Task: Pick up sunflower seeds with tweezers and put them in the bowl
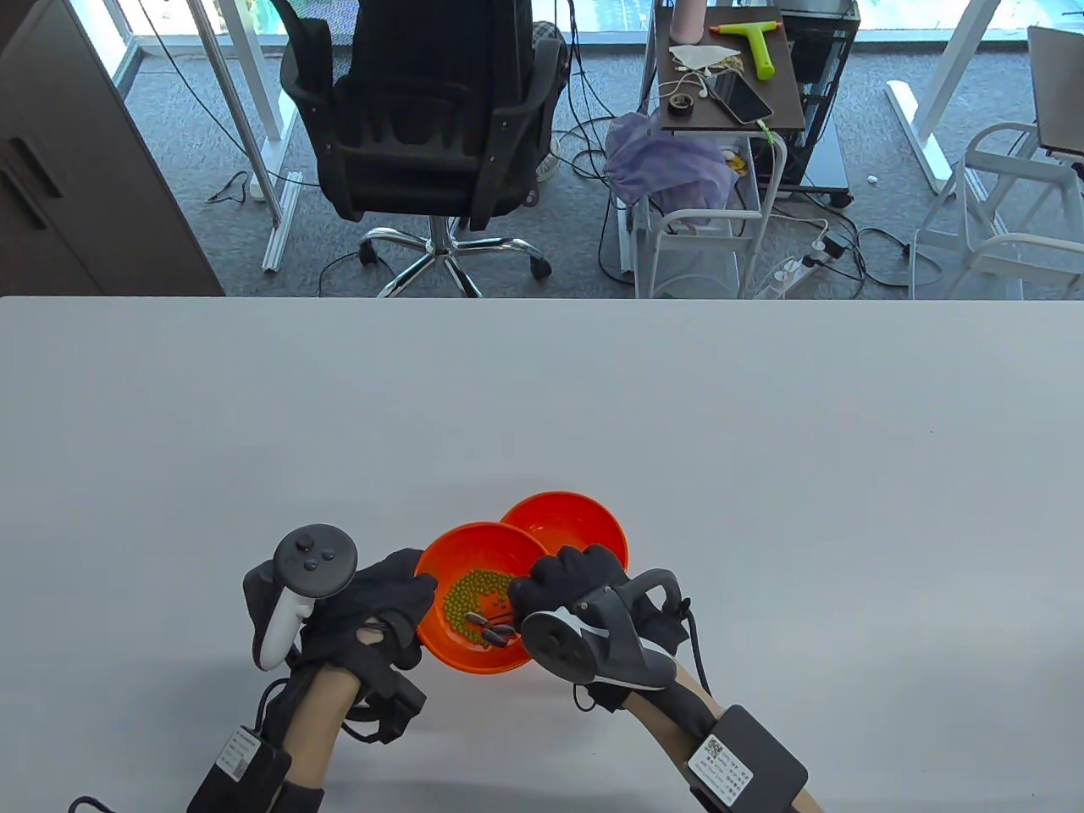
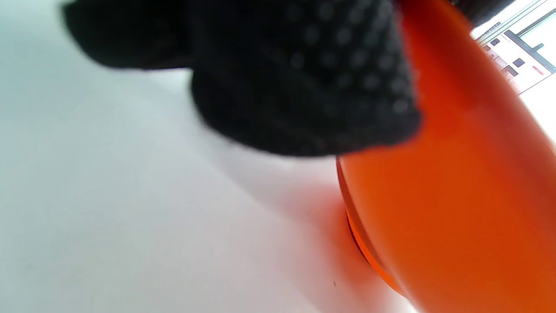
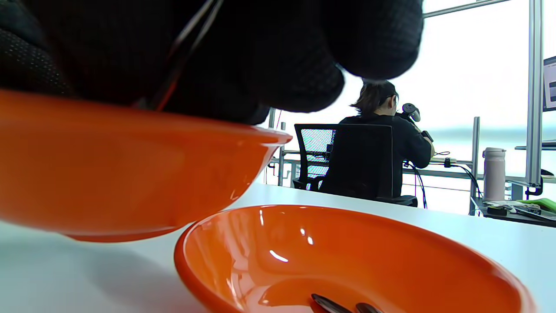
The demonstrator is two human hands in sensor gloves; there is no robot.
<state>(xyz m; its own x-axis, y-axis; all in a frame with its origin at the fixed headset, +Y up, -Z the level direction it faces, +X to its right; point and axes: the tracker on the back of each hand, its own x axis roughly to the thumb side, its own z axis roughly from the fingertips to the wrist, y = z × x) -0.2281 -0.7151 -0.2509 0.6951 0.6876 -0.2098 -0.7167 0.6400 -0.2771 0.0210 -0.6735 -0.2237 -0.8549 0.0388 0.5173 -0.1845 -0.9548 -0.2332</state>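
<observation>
Two orange bowls sit close together near the table's front. The near bowl (image 1: 457, 555) holds green beans (image 1: 470, 597) and a few dark sunflower seeds (image 1: 487, 627); it looks tilted. My left hand (image 1: 419, 593) grips its left rim, with gloved fingers (image 2: 304, 78) on the outer wall (image 2: 456, 195). My right hand (image 1: 529, 597) hovers over this bowl's right side and holds thin metal tweezers (image 3: 186, 39), whose tips are hidden. The far bowl (image 1: 567, 525) has two seeds (image 3: 334, 305) on its bottom in the right wrist view.
The white table (image 1: 762, 440) stretches wide around the bowls. Beyond its far edge stand an office chair (image 1: 423, 127) and a small cart (image 1: 728, 85). A person sits at another desk (image 3: 373, 143) in the right wrist view.
</observation>
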